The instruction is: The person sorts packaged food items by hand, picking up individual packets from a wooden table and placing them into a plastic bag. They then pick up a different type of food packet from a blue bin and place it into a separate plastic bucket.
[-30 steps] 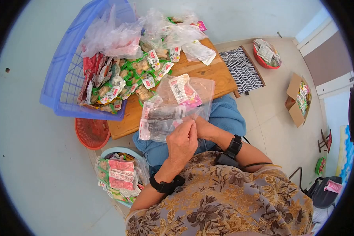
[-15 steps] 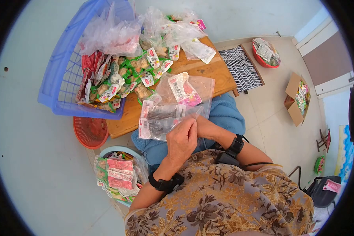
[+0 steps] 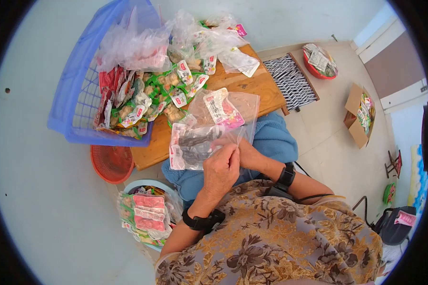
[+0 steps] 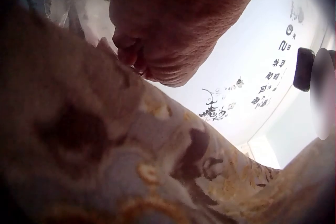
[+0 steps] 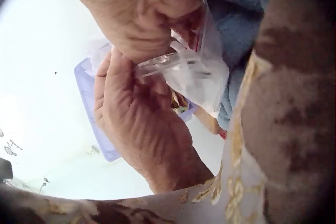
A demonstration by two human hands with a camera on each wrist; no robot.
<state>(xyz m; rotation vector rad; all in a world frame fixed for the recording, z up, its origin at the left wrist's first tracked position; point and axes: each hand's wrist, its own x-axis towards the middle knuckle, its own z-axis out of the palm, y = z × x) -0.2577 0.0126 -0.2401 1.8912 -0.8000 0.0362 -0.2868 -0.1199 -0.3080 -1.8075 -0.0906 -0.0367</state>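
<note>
A clear plastic bag (image 3: pixel 248 107) lies over the table's near edge and the lap. Inside it are a white-and-pink printed packet (image 3: pixel 222 108) and dark-filled packets (image 3: pixel 195 137) with white ends. My left hand (image 3: pixel 222 167) pinches the bag's near edge between thumb and curled fingers. Close beside it, my right hand (image 3: pixel 250 154) grips the same edge, some of its fingers hidden by the left hand and showing faintly through the film. In the right wrist view, the bag's edge strip (image 5: pixel 157 65) runs between the right hand (image 5: pixel 139 16) and the left hand (image 5: pixel 142 116).
A blue basket (image 3: pixel 62 111) leans on the wooden table (image 3: pixel 266 90), beside a heap of green-edged snack packets (image 3: pixel 169 80) and loose clear bags (image 3: pixel 195 35). An orange basket (image 3: pixel 111 164) and a packet-filled pale tub (image 3: pixel 150 183) stand below. A cardboard box (image 3: pixel 354 102) sits right.
My right fingers have slid a little leftward, now showing through the bag near the dark packets. My left hand keeps its pinch on the edge; the packets stay nearly in place.
</note>
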